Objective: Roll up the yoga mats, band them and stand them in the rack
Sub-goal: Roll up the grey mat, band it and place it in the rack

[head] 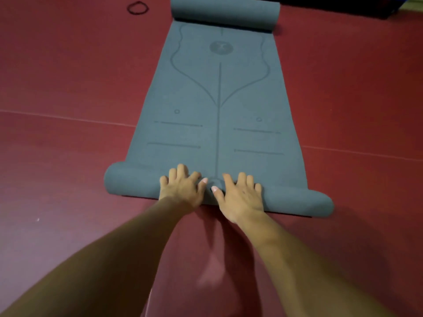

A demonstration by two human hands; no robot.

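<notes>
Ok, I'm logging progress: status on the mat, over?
Left hand, right hand flat on near roll. Mat mostly flat, far end curled. Band loose on floor, far left.

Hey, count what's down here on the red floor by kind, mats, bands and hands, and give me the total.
yoga mat: 1, grey-blue, curled at both ends
band: 1, black, on the floor beside the far end
hands: 2, left hand and right hand, both pressing on the near roll
Total: 4
</notes>
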